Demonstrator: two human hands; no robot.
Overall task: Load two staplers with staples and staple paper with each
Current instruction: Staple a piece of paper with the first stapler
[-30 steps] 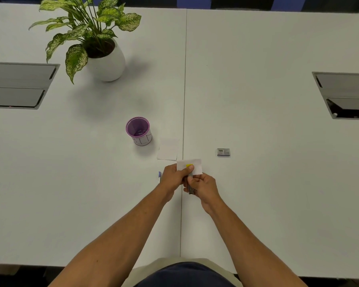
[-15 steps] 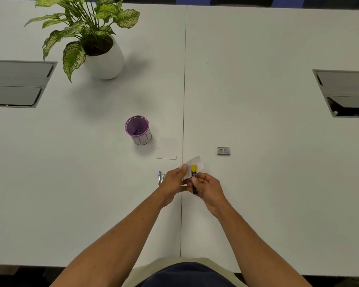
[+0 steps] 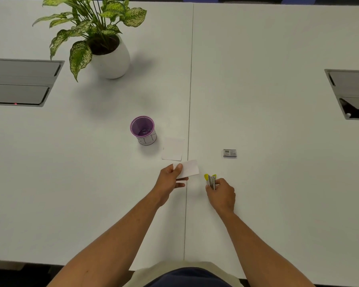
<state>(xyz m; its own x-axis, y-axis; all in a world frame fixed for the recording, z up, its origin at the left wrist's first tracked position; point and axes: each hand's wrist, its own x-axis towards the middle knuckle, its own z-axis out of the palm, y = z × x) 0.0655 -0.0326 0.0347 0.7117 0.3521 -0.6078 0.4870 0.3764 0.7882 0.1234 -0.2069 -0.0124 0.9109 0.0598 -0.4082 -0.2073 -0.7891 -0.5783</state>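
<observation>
Fingers (image 3: pixel 210 188) of our right hand (image 3: pixel 221 195) curl round the yellow stapler (image 3: pixel 210 180), just right of the frame's centre. Its long axis runs nearly straight up the frame, yellow tips pointing away from us toward the top, and we judge its arms stand a little apart at that end, though blur leaves this unsure. Our left hand (image 3: pixel 170 181) sits left of the bench (image 3: pixel 278 100) seam and pinches the paper slip (image 3: pixel 188 168) between thumb and forefinger; the slip sticks out to the right of that pinch, its free end crossing the seam toward the stapler but not touching it.

We judge this gap matters most: the slip lies up and to the left of the stapler's mouth, near but apart.

The staple box (image 3: pixel 229 153) lies on the bench up and to the right of the stapler, nearer our right hand than our left. A second paper sheet (image 3: pixel 173 149) lies flat just above the left hand, beside the purple cup (image 3: pixel 143 129). We see no second stapler in the frame. A potted plant (image 3: pixel 100 36) stands in the upper left.
</observation>
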